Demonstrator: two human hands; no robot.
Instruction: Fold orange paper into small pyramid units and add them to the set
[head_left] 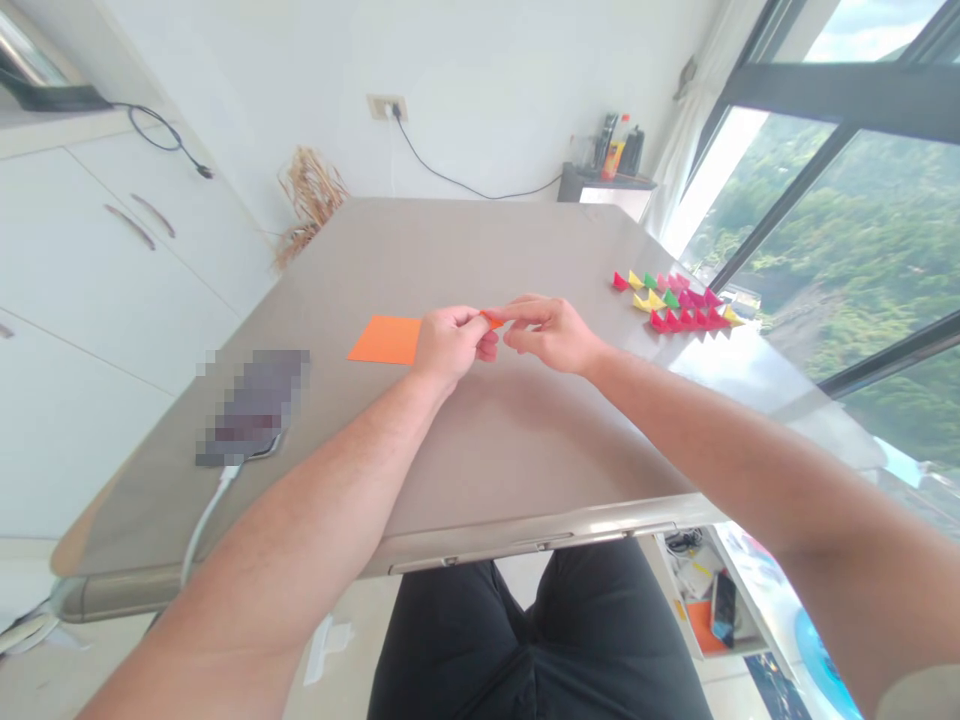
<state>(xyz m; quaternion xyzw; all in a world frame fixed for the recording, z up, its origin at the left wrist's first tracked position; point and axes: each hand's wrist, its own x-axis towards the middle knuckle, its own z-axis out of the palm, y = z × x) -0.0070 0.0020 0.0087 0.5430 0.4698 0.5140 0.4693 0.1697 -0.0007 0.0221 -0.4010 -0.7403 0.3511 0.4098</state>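
Over the middle of the table, my left hand [448,348] pinches a small folded piece of orange paper [493,320] between thumb and fingers. My right hand [555,333] is at the paper's right side, its index fingertip at the paper's edge and its thumb held apart below. Much of the folded piece is hidden by my fingers. Flat on the table, just left of my left hand, lies orange paper [382,341], partly covered by that hand. Several small folded paper boats [686,320] in red, pink, yellow and green stand in rows at the right.
A phone-like device [255,405], blurred out, lies at the left with a white cable [208,515] running over the table's front edge. Below the right front is an open drawer [716,590] with odds and ends. Windows [885,200] flank the right side of the table [480,240].
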